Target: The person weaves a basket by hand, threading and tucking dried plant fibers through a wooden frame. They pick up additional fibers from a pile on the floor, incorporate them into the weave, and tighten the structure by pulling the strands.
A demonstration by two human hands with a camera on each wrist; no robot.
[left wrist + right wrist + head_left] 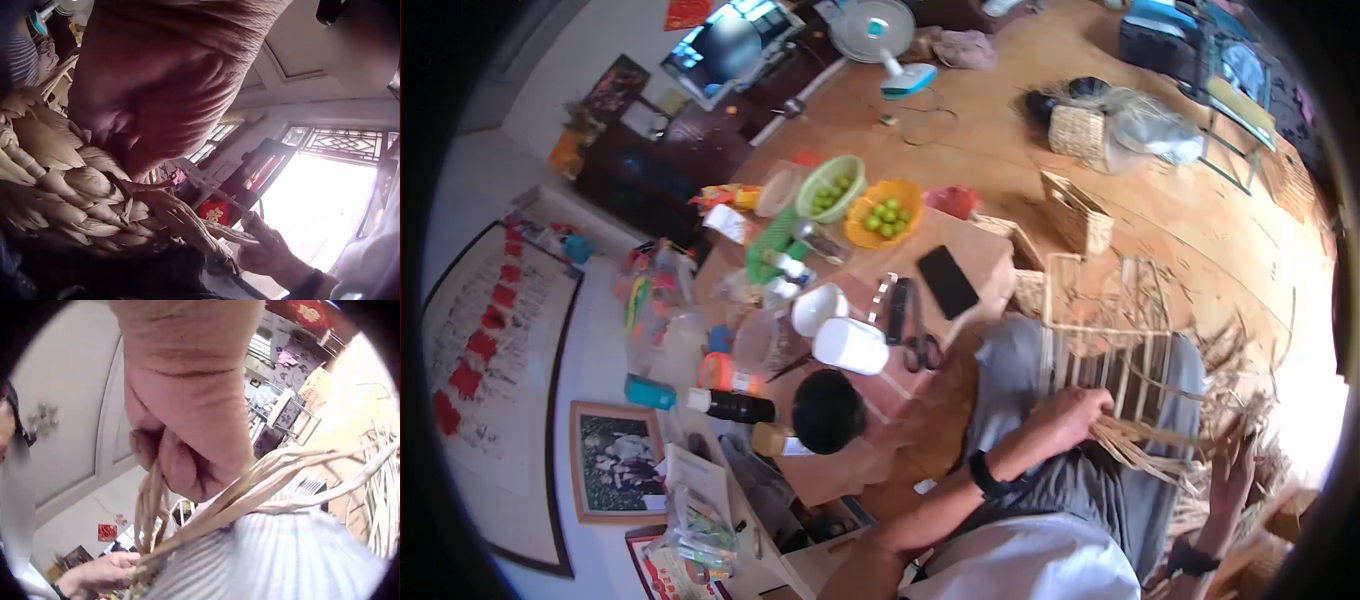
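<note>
A half-woven basket with a pale rod frame lies across the person's lap. The left hand grips the basket at its woven edge, fingers partly hidden behind the wrist. Thick plaited straw fills the area under that hand in the left wrist view. Off to the right, the right hand holds straw strands in curled fingers. These strands run taut from the weave to the right hand. More loose strands pass beside its fingers in the right wrist view.
Left of the lap stands a table with a black bowl, white container, scissors, phone and two fruit baskets. Loose straw is piled at the right. Finished woven baskets stand on the floor ahead.
</note>
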